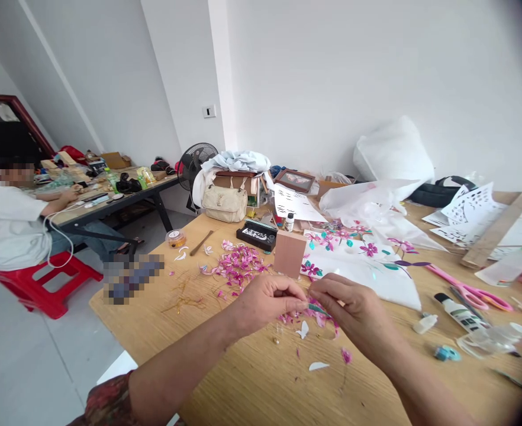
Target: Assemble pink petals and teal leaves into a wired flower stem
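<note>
Wearer's two hands [265, 305] [354, 305], one fan [194, 165], one red stool [50, 287], one pair of pink scissors [458, 285]

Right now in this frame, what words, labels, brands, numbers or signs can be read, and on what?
None can be read.
Large black-capped bottle: label print too blurred.
Small black-capped bottle: label too small.
Round tub: pale label, too small.
Black box: white marks, cannot tell if letters.
White sheets on the right: dark marks, no legible words.
Sheet near the framed picture: dark marks, too small.
</note>
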Action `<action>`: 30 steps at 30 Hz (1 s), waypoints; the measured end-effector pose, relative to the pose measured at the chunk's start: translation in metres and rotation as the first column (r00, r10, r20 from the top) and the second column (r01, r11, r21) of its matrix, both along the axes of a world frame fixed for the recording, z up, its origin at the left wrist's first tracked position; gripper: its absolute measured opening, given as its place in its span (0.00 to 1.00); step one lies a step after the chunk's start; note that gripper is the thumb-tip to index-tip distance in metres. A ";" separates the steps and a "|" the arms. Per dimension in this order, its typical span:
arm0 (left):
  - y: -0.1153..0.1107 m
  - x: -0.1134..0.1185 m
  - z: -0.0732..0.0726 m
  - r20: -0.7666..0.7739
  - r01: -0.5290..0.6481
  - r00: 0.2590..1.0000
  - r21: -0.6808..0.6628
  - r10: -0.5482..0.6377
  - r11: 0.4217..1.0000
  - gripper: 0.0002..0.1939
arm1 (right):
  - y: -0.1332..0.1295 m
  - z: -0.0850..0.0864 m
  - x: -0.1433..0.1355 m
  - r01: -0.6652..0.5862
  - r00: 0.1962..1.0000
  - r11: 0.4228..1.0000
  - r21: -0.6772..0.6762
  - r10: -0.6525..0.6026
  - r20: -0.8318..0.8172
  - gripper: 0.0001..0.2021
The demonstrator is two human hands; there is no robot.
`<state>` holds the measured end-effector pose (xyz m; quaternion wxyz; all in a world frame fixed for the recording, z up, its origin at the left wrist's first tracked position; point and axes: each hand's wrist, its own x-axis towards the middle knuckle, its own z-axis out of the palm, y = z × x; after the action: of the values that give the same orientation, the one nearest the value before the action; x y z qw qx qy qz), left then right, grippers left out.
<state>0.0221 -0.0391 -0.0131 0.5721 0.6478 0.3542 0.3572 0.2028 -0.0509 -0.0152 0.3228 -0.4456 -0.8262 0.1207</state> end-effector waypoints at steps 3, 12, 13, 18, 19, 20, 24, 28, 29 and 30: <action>0.000 -0.002 0.001 0.048 -0.023 0.998 -0.103 0.028 0.994 0.04 | 0.002 -0.010 -0.004 -0.020 0.999 1.000 0.003 0.020 -0.046 0.14; 0.010 0.002 -0.010 -0.099 -0.181 0.973 0.218 0.207 0.959 0.03 | -0.018 -0.024 -0.017 0.088 0.995 0.984 -0.155 -0.092 -0.024 0.17; 0.010 0.002 -0.010 -0.133 -0.189 0.964 0.272 0.232 0.944 0.03 | -0.020 -0.024 -0.018 0.116 0.993 0.981 -0.157 -0.118 0.000 0.17; 0.008 0.006 -0.008 -0.206 -0.091 0.961 0.385 0.182 0.918 0.05 | -0.022 -0.009 -0.011 0.097 0.991 0.995 -0.005 -0.096 0.091 0.16; 0.007 0.007 -0.008 -0.204 -0.056 0.969 0.374 0.141 0.926 0.05 | -0.019 -0.005 -0.008 0.085 0.994 0.996 -0.016 -0.084 0.074 0.15; 0.006 0.007 -0.008 -0.188 -0.026 0.978 0.335 0.094 0.942 0.04 | -0.015 -0.001 -0.006 0.075 0.996 0.996 -0.044 -0.073 0.044 0.15; 0.004 0.005 -0.008 0.015 0.015 1.000 -0.011 -0.015 1.000 0.03 | 0.001 0.001 -0.001 -0.032 0.977 0.966 -0.257 -0.024 -0.210 0.12; 0.003 0.006 -0.006 0.185 -0.086 0.977 -0.094 0.102 0.992 0.06 | 0.005 -0.012 -0.010 -0.197 0.832 0.902 -0.384 -0.053 -0.552 0.11; 0.003 0.007 -0.005 0.206 -0.120 0.969 -0.090 0.137 0.989 0.06 | 0.004 -0.016 -0.013 -0.213 0.801 0.891 -0.402 -0.076 -0.594 0.12; 0.004 0.008 -0.005 0.218 -0.149 0.962 -0.087 0.165 0.985 0.06 | 0.003 -0.019 -0.016 -0.217 0.778 0.884 -0.414 -0.099 -0.620 0.12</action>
<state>0.0303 -0.0354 -0.0180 0.6006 0.5529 0.3499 0.4595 0.1872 -0.0479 -0.0346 0.4580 -0.4167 -0.6324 0.4654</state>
